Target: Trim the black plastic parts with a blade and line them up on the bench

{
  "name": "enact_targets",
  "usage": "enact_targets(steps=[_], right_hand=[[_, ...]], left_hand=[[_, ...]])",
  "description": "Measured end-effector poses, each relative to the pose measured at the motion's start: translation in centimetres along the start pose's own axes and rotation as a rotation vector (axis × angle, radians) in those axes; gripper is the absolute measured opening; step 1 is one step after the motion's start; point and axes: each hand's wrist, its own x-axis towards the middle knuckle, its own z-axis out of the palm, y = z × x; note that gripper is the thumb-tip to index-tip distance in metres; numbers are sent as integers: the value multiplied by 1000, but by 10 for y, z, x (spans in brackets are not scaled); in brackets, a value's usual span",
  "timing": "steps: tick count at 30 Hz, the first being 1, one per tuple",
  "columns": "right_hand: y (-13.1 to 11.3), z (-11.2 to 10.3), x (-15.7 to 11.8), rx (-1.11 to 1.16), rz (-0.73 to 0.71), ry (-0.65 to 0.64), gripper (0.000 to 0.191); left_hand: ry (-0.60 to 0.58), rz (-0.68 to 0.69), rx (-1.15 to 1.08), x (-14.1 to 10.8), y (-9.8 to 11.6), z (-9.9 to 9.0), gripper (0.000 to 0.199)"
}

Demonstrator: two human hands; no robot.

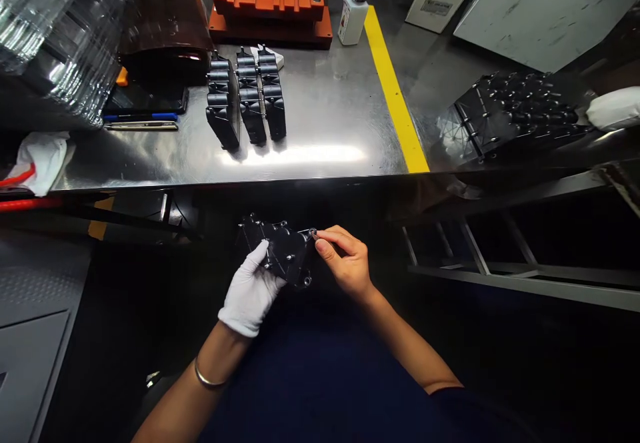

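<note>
A black moulded plastic part (283,246) with ribs and small round bosses is held in front of my body, below the bench edge. My left hand (251,291), in a white glove, grips it from the near left side, the thumb lying on its upper face. At the part's right corner, my bare right hand (349,258) is closed in a pinch beside a round boss. A small, thin, dark thing seems to be between thumb and forefinger, too small to name. The remaining fingers of my right hand are curled.
Three similar black parts (253,100) stand in a row on the metal bench (330,106). Behind them is an orange fixture (270,3), with a white pump bottle (353,16) beside it. More black parts (520,113) are stacked right of the yellow tape (395,90). Clear plastic trays (50,30) rise at left.
</note>
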Motion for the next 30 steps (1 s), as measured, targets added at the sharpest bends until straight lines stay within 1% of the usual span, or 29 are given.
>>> enact_targets(steps=[2,4,7,9,11,14,16,22,24,27,30], right_hand=[[1,0,1,8,-22,3,12],[6,-1,3,5,-9,18,11],[14,-5,6,4,77,96,11],[15,-8,7,5,111,113,13],[11,-11,5,5,80,53,13],[-1,-11,2,9,-5,-53,13],[-7,-9,0,9,-25,-82,14],[-7,-6,0,12,-50,-98,14],[-6,-5,1,3,-49,-103,14],[-3,-4,3,-45,-13,-89,15],[1,-6,4,-86,21,-70,17]], left_hand=[[-17,-16,14,1,0,-3,35],[-29,-17,24,0,0,-7,33],[-59,-16,71,-4,3,-13,26],[-66,-19,102,-6,6,-16,20],[-56,-1,103,-6,9,-17,19],[-26,25,74,-2,12,-17,20],[-20,25,69,0,12,-17,20],[9,29,57,2,11,-17,24],[-10,35,62,2,13,-18,23],[-51,22,119,1,14,-21,18],[-79,9,232,-2,13,-26,8]])
